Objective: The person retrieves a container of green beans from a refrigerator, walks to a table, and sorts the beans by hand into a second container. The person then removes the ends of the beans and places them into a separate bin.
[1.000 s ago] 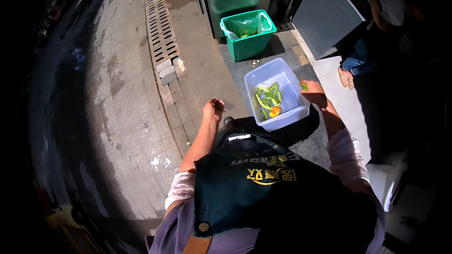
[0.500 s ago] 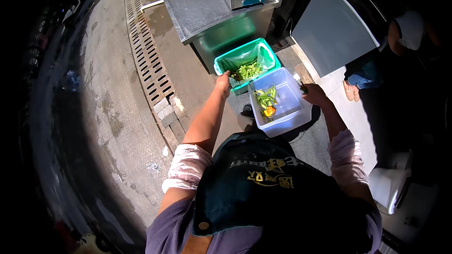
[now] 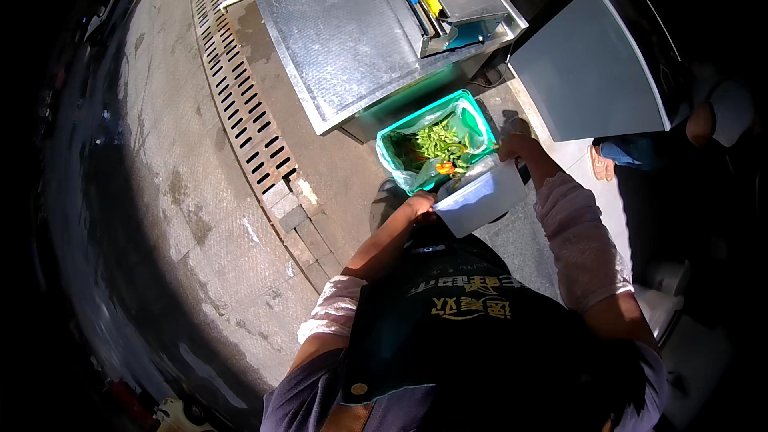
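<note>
Holds the pale box tipped, with left grip closed on its left edge and right grip closed on its right, farther forward. Points its open side ahead at the green bin, toward the greens inside.

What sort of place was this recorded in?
Probably an outdoor work spot beside a shop or kitchen: a long, slotted brown-grey drain grating runs through sunlit paving, near a rectangular silver metal worktable and a green rectangular plastic bin holding green vegetable pieces.
</note>
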{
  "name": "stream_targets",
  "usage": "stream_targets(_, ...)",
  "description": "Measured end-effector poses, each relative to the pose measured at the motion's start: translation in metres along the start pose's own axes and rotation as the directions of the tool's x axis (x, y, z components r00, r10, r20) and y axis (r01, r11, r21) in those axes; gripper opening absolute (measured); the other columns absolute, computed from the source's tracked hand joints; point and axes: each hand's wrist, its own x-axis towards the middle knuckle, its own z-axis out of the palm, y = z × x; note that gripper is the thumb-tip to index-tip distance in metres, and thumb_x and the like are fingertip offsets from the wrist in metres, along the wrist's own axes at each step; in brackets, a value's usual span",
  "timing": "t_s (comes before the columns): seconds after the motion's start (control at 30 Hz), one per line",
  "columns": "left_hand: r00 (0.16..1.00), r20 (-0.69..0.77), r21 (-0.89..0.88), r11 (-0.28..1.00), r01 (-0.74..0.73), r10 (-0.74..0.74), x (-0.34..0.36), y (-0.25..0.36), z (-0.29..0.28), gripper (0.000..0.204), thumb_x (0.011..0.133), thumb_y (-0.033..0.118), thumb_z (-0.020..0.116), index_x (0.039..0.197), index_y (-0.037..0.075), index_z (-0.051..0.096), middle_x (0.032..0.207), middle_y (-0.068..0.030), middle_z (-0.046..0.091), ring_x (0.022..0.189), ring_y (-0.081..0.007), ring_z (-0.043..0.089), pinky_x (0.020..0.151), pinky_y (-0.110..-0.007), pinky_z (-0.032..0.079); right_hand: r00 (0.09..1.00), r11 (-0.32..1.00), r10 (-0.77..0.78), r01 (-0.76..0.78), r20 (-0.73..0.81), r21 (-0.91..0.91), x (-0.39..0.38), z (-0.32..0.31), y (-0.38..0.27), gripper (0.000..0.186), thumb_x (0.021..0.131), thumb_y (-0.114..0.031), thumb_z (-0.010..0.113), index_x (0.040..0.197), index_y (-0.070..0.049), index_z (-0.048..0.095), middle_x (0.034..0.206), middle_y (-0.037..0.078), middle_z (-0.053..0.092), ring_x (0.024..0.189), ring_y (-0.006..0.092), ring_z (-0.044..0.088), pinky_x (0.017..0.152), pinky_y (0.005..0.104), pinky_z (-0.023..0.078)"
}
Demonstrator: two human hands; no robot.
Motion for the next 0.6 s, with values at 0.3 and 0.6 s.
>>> stream_targets(0.3, 0.751, 0.265, -0.914, 0.091, 0.395, -0.605, -0.017, 0.055, -0.098, 0.032, 0.072, 0.031, 0.063, 0.073, 0.001, 0.054, 0.060, -0.0086, 0.055, 0.054, -0.0211, 0.057, 0.052, -0.033, 0.045, 0.989, 0.995, -0.056, 0.066, -0.137, 0.075, -0.044, -0.050, -0.003, 0.024, 0.056, -0.018, 0.057, 0.068, 0.002, 0.062, 0.064, 0.018, 0.060, 0.057, 0.0280, 0.060, 0.053, 0.0362, 0.047)
stream_targets(0.6, 0.937, 0.299, -0.772, 0.531, 0.348, -0.180, -0.002, -0.006, -0.051, 0.036, 0.074, 0.026, 0.055, 0.096, -0.002, 0.053, 0.090, -0.0183, 0.058, 0.079, -0.0295, 0.060, 0.066, -0.038, 0.049, 0.944, 0.790, 0.329, -0.269, -0.012, 0.551, -0.108, -0.012, -0.032, 0.028, 0.066, -0.017, 0.057, 0.091, -0.006, 0.063, 0.083, 0.018, 0.062, 0.082, 0.0302, 0.060, 0.071, 0.0355, 0.047)
